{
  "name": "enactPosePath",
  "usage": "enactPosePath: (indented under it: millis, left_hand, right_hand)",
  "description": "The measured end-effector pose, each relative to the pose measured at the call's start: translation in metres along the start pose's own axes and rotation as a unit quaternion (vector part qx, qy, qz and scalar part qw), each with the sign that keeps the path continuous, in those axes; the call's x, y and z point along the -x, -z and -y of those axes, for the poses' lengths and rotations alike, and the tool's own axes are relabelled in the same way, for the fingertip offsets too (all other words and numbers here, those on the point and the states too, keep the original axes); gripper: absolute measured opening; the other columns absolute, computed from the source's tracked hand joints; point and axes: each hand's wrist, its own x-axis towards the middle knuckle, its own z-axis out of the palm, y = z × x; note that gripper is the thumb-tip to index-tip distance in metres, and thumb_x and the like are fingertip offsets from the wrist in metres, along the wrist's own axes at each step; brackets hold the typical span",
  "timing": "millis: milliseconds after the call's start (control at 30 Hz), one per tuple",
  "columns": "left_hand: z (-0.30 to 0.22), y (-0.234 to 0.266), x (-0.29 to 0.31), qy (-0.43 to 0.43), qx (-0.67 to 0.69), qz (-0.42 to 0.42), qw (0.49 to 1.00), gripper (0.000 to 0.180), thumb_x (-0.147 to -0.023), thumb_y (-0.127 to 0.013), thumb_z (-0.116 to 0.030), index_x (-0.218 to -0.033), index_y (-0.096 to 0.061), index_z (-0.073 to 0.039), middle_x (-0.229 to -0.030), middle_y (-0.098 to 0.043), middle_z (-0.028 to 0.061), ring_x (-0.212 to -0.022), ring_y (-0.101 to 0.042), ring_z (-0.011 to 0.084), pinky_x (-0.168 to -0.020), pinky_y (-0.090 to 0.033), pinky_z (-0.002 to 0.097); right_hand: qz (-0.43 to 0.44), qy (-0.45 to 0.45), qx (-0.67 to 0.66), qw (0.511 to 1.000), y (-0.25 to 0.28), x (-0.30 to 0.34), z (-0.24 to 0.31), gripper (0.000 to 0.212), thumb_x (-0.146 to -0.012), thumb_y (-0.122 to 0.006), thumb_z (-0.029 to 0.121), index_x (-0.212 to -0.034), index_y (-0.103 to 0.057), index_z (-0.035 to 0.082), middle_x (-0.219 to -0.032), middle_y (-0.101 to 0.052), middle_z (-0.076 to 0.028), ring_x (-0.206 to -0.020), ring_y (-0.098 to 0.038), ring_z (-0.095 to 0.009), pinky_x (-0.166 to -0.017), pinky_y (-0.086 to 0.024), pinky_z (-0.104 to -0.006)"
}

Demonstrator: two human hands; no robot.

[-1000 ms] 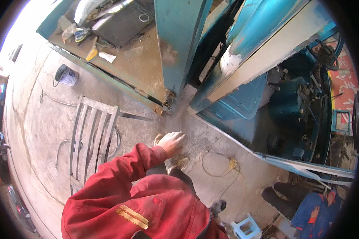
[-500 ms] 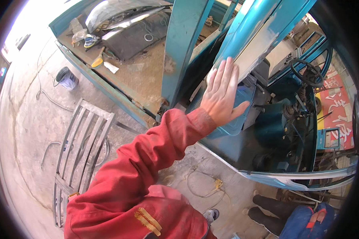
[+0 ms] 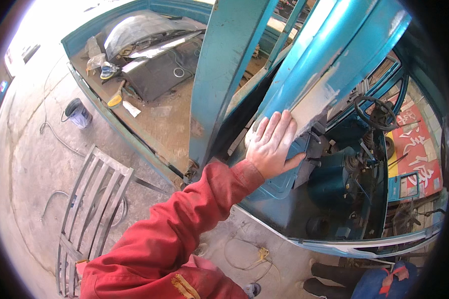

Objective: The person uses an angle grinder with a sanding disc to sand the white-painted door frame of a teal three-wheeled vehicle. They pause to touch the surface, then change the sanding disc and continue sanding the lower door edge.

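only one hand [image 3: 273, 144] in view from here, can't tell which, red sleeve, fingers spread flat against the teal door pillar [image 3: 304, 74] right at its pale filler patch [image 3: 314, 102]; pillar's long axis climbs up-right away from the palm, nothing pinched

one hand [image 3: 272, 147], one steering wheel [image 3: 375, 112], one bucket [image 3: 78, 112], one metal grate [image 3: 90, 199]

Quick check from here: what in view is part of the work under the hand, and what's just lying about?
In use:
- one hand, which one I cannot tell, flat on the teal door frame
- pale filler patch beside the fingertips

Lying about:
- bucket
- metal grille on the floor
- yellow cable
- steering wheel
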Motion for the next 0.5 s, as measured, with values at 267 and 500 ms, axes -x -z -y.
enactPosePath:
  millis: [267, 500]
  left_hand:
    - [0.012, -0.012, 0.035, -0.023, -0.016, -0.030, 0.999, 0.080, -0.069, -0.075, -0.055, -0.116, -0.061, 0.008, -0.129, -0.056, 0.0312, -0.119, -0.055, 0.0454, -0.107, -0.038, 0.0539]
    - [0.026, -0.020, 0.075, -0.028, 0.022, 0.017, 0.999, 0.070, -0.077, -0.073, -0.051, -0.110, -0.060, 0.009, -0.118, -0.058, 0.0302, -0.113, -0.056, 0.0452, -0.104, -0.041, 0.0519]
  right_hand:
    - [0.000, 0.007, 0.021, 1.000, 0.005, -0.001, 0.029, 0.065, -0.064, -0.086, 0.034, -0.113, -0.064, -0.003, -0.106, -0.070, -0.018, -0.099, -0.068, -0.030, -0.087, -0.052, -0.0416]
    - [-0.013, 0.002, 0.031, 0.999, 0.003, 0.017, 0.027, 0.065, -0.063, -0.086, 0.034, -0.113, -0.064, -0.003, -0.106, -0.070, -0.018, -0.099, -0.068, -0.031, -0.087, -0.053, -0.0418]
